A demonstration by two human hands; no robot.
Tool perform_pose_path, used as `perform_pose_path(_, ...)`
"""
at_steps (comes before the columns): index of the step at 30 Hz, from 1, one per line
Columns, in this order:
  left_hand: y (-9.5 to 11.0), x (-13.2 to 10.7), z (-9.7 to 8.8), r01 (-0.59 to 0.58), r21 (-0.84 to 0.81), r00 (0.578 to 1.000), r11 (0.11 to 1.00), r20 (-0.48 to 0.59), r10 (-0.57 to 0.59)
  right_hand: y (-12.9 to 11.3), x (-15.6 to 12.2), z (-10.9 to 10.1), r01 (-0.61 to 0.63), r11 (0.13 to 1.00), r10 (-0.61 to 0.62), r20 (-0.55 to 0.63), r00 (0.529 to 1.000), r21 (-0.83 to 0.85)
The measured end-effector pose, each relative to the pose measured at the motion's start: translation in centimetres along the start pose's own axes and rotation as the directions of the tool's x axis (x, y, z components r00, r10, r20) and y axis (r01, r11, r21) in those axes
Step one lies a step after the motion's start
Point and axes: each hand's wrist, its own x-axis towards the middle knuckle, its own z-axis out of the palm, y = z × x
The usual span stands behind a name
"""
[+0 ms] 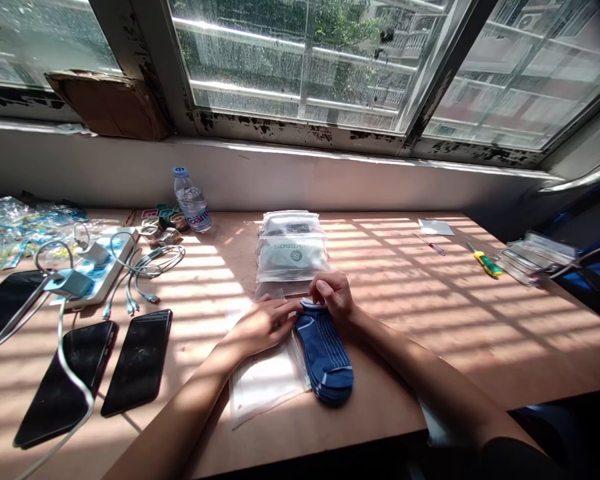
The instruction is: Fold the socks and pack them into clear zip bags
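Observation:
A stack of blue socks (pixel 325 350) with pale stitched lines lies on the table, cuffs away from me. My left hand (pixel 265 323) rests palm down over a clear plastic bag (pixel 270 380), its fingers stretched out and the tips touching the left side of the cuffs. At the cuffs' far right edge, my right hand (pixel 334 295) has its fingers curled in a pinch on the socks. The bag lies flat left of the socks, partly under my left hand. Beyond both hands sits a pile of packed frosted bags (pixel 293 257).
Phones (pixel 137 360), a power strip (pixel 103 273) and coiled cables (pixel 150 263) occupy the left side. A water bottle (pixel 193 200) stands near the wall. Rightward lie a small screwdriver (pixel 430 245), a green-yellow screwdriver (pixel 486 262) and clear plastic cases (pixel 535 257).

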Motion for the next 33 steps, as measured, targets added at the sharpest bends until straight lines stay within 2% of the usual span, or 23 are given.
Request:
perform_pose_path(4, -0.1, 0.1, 0.0, -0.019, -0.004, 1.000, 1.000, -0.002, 0.019, -0.8, 0.6, -0.8, 0.011, 1.000, -0.011, -0.024, 1.000, -0.008)
perform_pose_path(9, 0.0, 0.1, -0.1, -0.007, -0.003, 1.000, 1.000, -0.006, 0.007, -2.7, 2.7, -2.1, 0.041, 0.999, -0.039, -0.150, 0.988, 0.009)
perform_pose_path(12, 0.0, 0.1, -0.1, -0.008, -0.018, 1.000, 1.000, -0.010, 0.008, -4.4, 4.3, -2.6, 0.117, 0.993, -0.111, -0.232, 0.966, 0.013)
perform_pose_path(16, -0.1, 0.0, 0.0, -0.003, -0.022, 1.000, 1.000, -0.012, 0.002, -7.1, 5.5, -3.1, 0.202, 0.978, -0.182, -0.280, 0.942, 0.046)
perform_pose_path(19, -0.1, -0.1, 0.0, -0.002, -0.010, 1.000, 1.000, -0.010, 0.002, -9.4, 5.9, -3.8, 0.242, 0.970, -0.214, -0.358, 0.909, 0.035)
perform_pose_path(22, -0.1, -0.1, 0.0, -0.010, -0.011, 1.000, 1.000, -0.011, 0.010, -11.5, 6.5, -4.8, 0.331, 0.943, -0.285, -0.420, 0.862, 0.040)
perform_pose_path(24, 0.0, 0.0, -0.1, -0.011, -0.010, 1.000, 1.000, -0.011, 0.011, -12.2, 6.8, -5.2, 0.410, 0.910, -0.345, -0.432, 0.833, 0.065)
perform_pose_path(25, 0.0, 0.0, -0.1, -0.009, -0.008, 1.000, 1.000, -0.010, 0.009, -12.4, 6.8, -5.3, 0.421, 0.903, -0.347, -0.430, 0.833, 0.087)
perform_pose_path(27, 0.0, 0.0, -0.1, -0.002, -0.007, 1.000, 1.000, -0.009, 0.002, -11.9, 6.3, -4.9, 0.361, 0.921, -0.278, -0.403, 0.872, 0.146)
perform_pose_path(29, -0.1, 0.0, -0.1, 0.008, -0.014, 1.000, 1.000, -0.014, -0.009, -10.6, 5.1, -4.2, 0.210, 0.957, -0.134, -0.339, 0.931, 0.200)
perform_pose_path(31, -0.2, 0.0, 0.0, 0.018, -0.021, 1.000, 1.000, -0.016, -0.018, -8.6, 3.4, -3.3, 0.024, 0.972, 0.027, -0.217, 0.976, 0.232)
perform_pose_path(33, -0.2, 0.0, 0.1, 0.026, -0.024, 1.000, 0.999, -0.005, -0.026, -6.2, 1.7, -2.6, -0.096, 0.967, 0.131, -0.138, 0.982, 0.235)
